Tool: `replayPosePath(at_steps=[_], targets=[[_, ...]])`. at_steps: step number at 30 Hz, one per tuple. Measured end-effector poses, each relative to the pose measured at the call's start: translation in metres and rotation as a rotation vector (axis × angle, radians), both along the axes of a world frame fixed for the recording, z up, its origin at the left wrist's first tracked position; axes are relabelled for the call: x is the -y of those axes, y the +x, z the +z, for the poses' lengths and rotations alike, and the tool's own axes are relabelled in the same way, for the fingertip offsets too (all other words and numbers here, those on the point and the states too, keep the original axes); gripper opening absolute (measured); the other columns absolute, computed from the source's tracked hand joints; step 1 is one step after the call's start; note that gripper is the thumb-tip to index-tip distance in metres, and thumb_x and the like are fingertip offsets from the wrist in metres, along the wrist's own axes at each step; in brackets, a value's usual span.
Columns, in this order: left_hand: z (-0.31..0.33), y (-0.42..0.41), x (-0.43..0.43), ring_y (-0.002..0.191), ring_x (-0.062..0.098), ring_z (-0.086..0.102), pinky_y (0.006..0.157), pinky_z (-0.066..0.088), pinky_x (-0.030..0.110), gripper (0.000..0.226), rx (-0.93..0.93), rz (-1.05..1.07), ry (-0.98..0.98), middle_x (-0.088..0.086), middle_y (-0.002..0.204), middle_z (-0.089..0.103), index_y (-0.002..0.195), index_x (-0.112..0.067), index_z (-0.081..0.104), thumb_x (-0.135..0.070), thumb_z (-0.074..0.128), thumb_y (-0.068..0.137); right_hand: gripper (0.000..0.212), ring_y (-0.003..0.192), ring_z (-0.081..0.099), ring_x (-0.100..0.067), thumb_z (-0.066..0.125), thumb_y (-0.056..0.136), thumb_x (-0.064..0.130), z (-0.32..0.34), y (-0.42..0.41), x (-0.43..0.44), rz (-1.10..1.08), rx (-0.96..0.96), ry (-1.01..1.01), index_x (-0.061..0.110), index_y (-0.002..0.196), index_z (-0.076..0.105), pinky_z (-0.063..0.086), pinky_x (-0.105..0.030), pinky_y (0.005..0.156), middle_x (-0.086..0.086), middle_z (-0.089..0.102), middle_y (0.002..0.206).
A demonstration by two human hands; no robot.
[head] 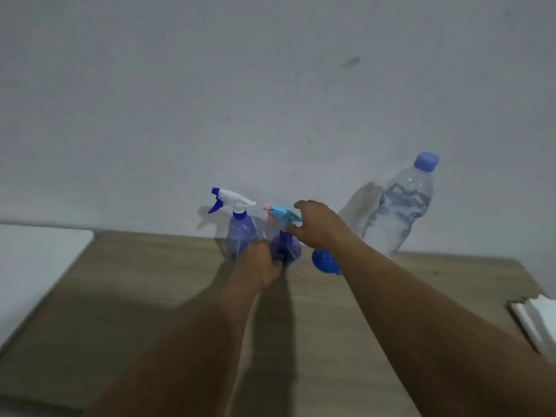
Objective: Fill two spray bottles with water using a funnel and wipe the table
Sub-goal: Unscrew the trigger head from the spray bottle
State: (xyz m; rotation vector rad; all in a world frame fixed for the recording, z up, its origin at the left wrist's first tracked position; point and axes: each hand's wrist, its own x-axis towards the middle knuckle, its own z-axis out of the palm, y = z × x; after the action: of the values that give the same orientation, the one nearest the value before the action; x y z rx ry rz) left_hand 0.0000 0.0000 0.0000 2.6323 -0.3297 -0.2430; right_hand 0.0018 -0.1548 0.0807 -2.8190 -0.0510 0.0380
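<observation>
Two blue see-through spray bottles stand side by side at the back of the wooden table (150, 296), against the wall. The left spray bottle (239, 233) has a white and blue trigger head. The right spray bottle (290, 245) has a light-blue and pink trigger head (281, 213). My left hand (260, 264) grips the right bottle's body low down. My right hand (319, 225) is closed around that bottle's trigger head and neck. A blue funnel (325, 261) lies on the table just right of it, partly behind my right forearm.
A large clear water bottle (400, 206) with a blue cap stands at the back right by the wall. Folded white tissue (538, 323) lies at the table's right edge. A white surface (36, 266) adjoins the table on the left.
</observation>
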Motion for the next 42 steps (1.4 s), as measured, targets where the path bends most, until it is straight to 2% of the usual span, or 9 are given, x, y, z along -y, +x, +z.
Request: replayPosePath(at_steps=[6, 10, 15, 20, 24, 31, 35, 38, 42], targets=[[-0.028, 0.013, 0.016, 0.093, 0.012, 0.056, 0.088, 0.048, 0.029, 0.016, 0.004, 0.046, -0.177, -0.004, 0.099, 0.057, 0.112, -0.016, 0.057, -0.020, 0.057, 0.097, 0.034, 0.103, 0.058, -0.034, 0.058, 0.098, 0.022, -0.031, 0.015, -0.012, -0.038, 0.032, 0.155, 0.008, 0.128, 0.053, 0.044, -0.037, 0.079, -0.018, 0.063, 0.119], [-0.040, 0.016, 0.021, 0.109, 0.022, 0.059, 0.099, 0.048, 0.039, 0.028, -0.005, 0.080, -0.180, 0.005, 0.118, 0.061, 0.121, -0.017, 0.056, -0.024, 0.060, 0.095, 0.024, 0.093, 0.058, -0.032, 0.056, 0.099, 0.016, -0.035, 0.013, -0.011, -0.062, 0.048, 0.206, 0.009, 0.122, 0.054, 0.045, -0.037, 0.075, -0.017, 0.065, 0.111], [-0.034, -0.001, 0.022, 0.112, 0.029, 0.056, 0.093, 0.045, 0.035, 0.041, 0.084, 0.067, -0.186, 0.013, 0.125, 0.057, 0.125, -0.008, 0.054, -0.020, 0.067, 0.089, 0.020, 0.091, 0.059, -0.029, 0.057, 0.097, 0.015, -0.032, -0.009, -0.005, -0.061, 0.049, 0.234, 0.011, 0.117, 0.057, 0.045, -0.035, 0.074, -0.013, 0.066, 0.108], [-0.018, -0.047, 0.020, 0.087, 0.015, 0.062, 0.077, 0.054, 0.036, 0.029, 0.004, 0.040, -0.144, -0.006, 0.102, 0.065, 0.106, -0.040, 0.044, -0.036, 0.064, 0.086, 0.022, 0.091, 0.059, -0.028, 0.060, 0.095, 0.018, -0.027, -0.051, 0.004, -0.092, 0.027, 0.275, 0.015, 0.117, 0.059, 0.047, -0.035, 0.076, -0.010, 0.066, 0.106], [-0.008, -0.097, 0.026, 0.100, 0.021, 0.062, 0.076, 0.039, 0.026, 0.032, -0.056, 0.057, -0.238, 0.001, 0.111, 0.067, 0.119, -0.023, 0.056, -0.020, 0.065, 0.088, 0.021, 0.089, 0.058, -0.028, 0.061, 0.094, 0.019, -0.027, -0.097, 0.012, -0.104, 0.033, 0.275, 0.015, 0.114, 0.061, 0.037, -0.029, 0.071, -0.005, 0.063, 0.096], [-0.006, -0.176, 0.030, 0.102, 0.025, 0.066, 0.080, 0.051, 0.033, 0.034, -0.070, 0.066, -0.296, 0.004, 0.108, 0.071, 0.114, -0.020, 0.062, -0.015, 0.069, 0.081, 0.012, 0.082, 0.052, -0.021, 0.064, 0.093, 0.018, -0.032, -0.174, 0.021, -0.099, 0.034, 0.374, 0.021, 0.101, 0.056, 0.034, -0.027, 0.060, 0.001, 0.056, 0.090], [-0.008, -0.200, 0.032, 0.104, 0.018, 0.064, 0.076, 0.041, 0.026, 0.040, -0.103, 0.040, -0.281, -0.004, 0.114, 0.068, 0.119, -0.028, 0.057, -0.021, 0.070, 0.081, 0.013, 0.090, 0.061, -0.018, 0.065, 0.093, 0.020, -0.049, -0.199, 0.025, -0.145, 0.046, 0.478, 0.023, 0.104, 0.060, 0.042, -0.027, 0.070, 0.003, 0.064, 0.096], [-0.011, -0.205, 0.036, 0.097, 0.017, 0.062, 0.076, 0.048, 0.031, 0.052, -0.091, 0.057, -0.308, -0.006, 0.110, 0.065, 0.116, -0.031, 0.055, -0.036, 0.079, 0.070, 0.021, 0.097, 0.064, -0.013, 0.068, 0.091, 0.022, -0.061, -0.207, 0.023, -0.201, 0.085, 0.582, 0.021, 0.111, 0.063, 0.048, -0.028, 0.080, 0.004, 0.068, 0.103], [-0.021, -0.198, 0.037, 0.094, 0.019, 0.064, 0.069, 0.041, 0.027, 0.050, -0.113, 0.098, -0.304, -0.006, 0.103, 0.067, 0.115, -0.031, 0.053, -0.024, 0.078, 0.072, 0.038, 0.089, 0.066, -0.009, 0.080, 0.082, 0.028, -0.079, -0.215, 0.013, -0.333, 0.118, 0.705, 0.018, 0.112, 0.060, 0.049, -0.021, 0.072, 0.006, 0.070, 0.099]])
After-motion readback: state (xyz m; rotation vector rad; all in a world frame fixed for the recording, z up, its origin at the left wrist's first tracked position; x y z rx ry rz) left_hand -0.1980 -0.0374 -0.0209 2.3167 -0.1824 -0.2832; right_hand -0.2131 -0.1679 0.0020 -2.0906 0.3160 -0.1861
